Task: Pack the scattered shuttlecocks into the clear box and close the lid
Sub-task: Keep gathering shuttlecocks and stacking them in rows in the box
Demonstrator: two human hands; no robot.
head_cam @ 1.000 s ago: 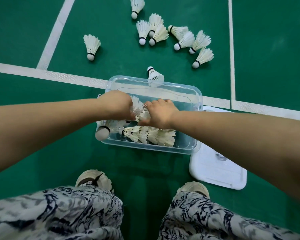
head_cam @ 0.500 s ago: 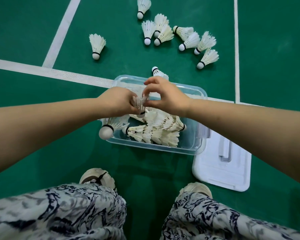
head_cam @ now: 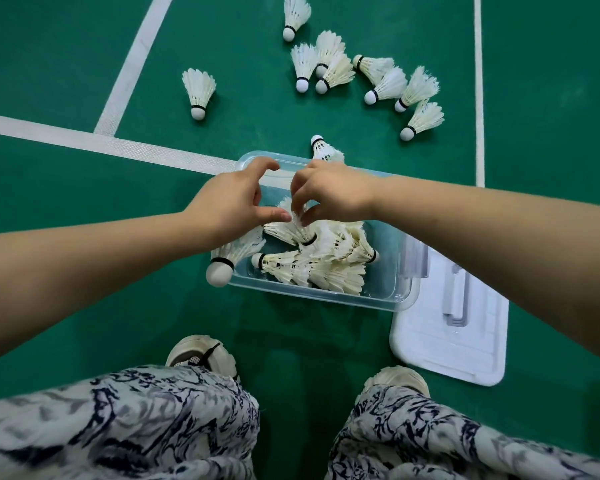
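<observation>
Green court floor [head_cam: 84, 209] fills the head view, the only one there is, and the clear box [head_cam: 326, 300] sits on it just ahead of the person's shoes. The right hand [head_cam: 336, 195] hangs over the box, its fingers [head_cam: 300, 180] and thumb narrowed to a pinch on the feather rim of the held shuttlecock [head_cam: 300, 233], whose cork points down into the pile. The left hand [head_cam: 232, 206] is beside it, index and thumb curved wide apart and holding nothing that shows; its thumb tip lies just beside the same feathers.

The packed shuttlecocks [head_cam: 326, 271] lie on their sides along the near wall, some nested one into the next. The step in hand looks like seating this one among them. It would go best with a light pinch, since the feathers will likely crush or splay under pressure, and with the cork slid into an open skirt so the row stays low. The free left hand could steady the pile.

One overhanging shuttlecock [head_cam: 227, 261] pokes its cork out past the box's near left corner; it will probably need tucking in before the lid [head_cam: 430, 355], lying flat just beside the box's right end, can shut. The loose shuttlecocks [head_cam: 385, 86] lie beyond the box, one just behind its far wall, so the packing seems roughly half done.
</observation>
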